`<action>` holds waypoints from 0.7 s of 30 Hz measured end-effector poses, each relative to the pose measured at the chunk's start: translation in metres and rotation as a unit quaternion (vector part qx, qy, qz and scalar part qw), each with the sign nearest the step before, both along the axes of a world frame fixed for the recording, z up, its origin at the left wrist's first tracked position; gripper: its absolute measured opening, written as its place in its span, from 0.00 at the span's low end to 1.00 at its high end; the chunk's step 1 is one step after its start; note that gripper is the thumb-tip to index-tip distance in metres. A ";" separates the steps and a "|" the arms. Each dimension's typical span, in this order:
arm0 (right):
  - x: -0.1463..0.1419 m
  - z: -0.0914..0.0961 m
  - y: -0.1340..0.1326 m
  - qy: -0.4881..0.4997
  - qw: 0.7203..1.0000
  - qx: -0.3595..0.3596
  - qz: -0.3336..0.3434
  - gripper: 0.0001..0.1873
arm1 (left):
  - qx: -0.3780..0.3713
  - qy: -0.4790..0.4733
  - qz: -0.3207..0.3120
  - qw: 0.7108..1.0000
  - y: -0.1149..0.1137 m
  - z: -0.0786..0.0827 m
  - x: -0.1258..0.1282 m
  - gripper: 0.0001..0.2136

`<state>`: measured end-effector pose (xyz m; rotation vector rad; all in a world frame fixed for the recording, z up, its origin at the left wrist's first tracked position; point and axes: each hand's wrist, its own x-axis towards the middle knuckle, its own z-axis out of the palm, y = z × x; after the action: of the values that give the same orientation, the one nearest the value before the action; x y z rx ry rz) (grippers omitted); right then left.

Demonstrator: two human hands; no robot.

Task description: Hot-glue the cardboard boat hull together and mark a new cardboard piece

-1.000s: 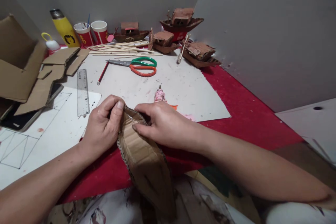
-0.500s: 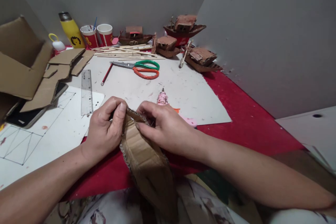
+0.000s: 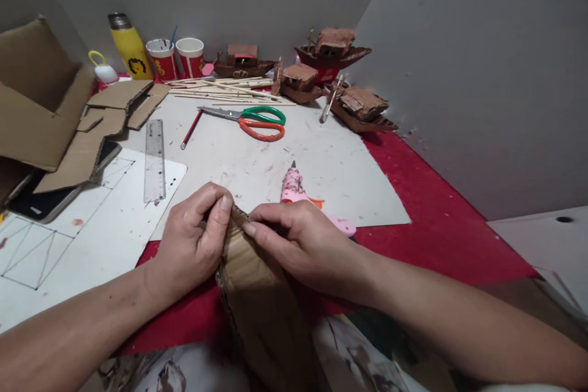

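Note:
A long cardboard boat hull with curved sides and corrugated edges hangs between my hands over the table's front edge. My left hand pinches its upper left rim between thumb and bent fingers. On the other side, my right hand grips the upper right rim with thumb and fingers. The two hands are close together at the hull's top end. Just beyond my right hand lies a pink glue gun, partly hidden by that hand. Its nozzle points away from me.
Scissors, a red pencil and a clear ruler lie on grey board. Several brown model boats, thin sticks, paper cups and a yellow bottle stand behind. Cardboard pieces and a phone are left.
Both hands have shifted slightly down and right in view with the hull, and its top edges are pinched closer together. More of the glue gun shows now.

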<state>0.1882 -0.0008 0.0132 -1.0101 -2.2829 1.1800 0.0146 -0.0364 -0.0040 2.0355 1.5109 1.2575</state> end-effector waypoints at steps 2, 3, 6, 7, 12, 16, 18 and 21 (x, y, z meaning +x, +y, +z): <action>0.000 -0.002 0.001 0.022 1.000 0.012 0.005 0.15 | -0.014 0.002 0.003 1.000 0.001 0.001 0.000 0.08; 0.000 -0.003 0.002 0.032 0.999 0.018 0.006 0.14 | -0.024 0.003 0.002 1.000 0.001 0.002 0.000 0.09; -0.001 -0.007 0.005 0.040 0.999 0.031 0.000 0.11 | -0.058 0.002 -0.006 0.998 0.004 0.005 -0.003 0.10; -0.002 -0.008 0.006 0.035 0.999 0.035 -0.002 0.12 | -0.070 0.001 -0.011 0.997 0.004 0.006 -0.004 0.11; -0.003 -0.009 0.010 0.012 0.997 0.076 -0.019 0.14 | -0.128 -0.016 -0.028 0.991 0.007 0.013 -0.010 0.10; -0.001 -0.007 0.013 0.013 0.994 0.098 -0.051 0.13 | -0.153 -0.065 0.030 0.986 0.011 0.019 -0.015 0.19; 0.000 -0.005 0.015 0.017 0.991 0.110 -0.073 0.13 | -0.165 -0.084 0.053 0.981 0.013 0.022 -0.018 0.22; 0.000 -0.004 0.016 0.041 0.985 0.130 -0.105 0.13 | -0.241 -0.075 0.049 0.967 0.015 0.025 -0.021 0.22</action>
<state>0.1887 0.0155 0.0089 -1.0501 -2.1359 0.7979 -0.0063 -0.0212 0.0207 1.5387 1.6619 0.9323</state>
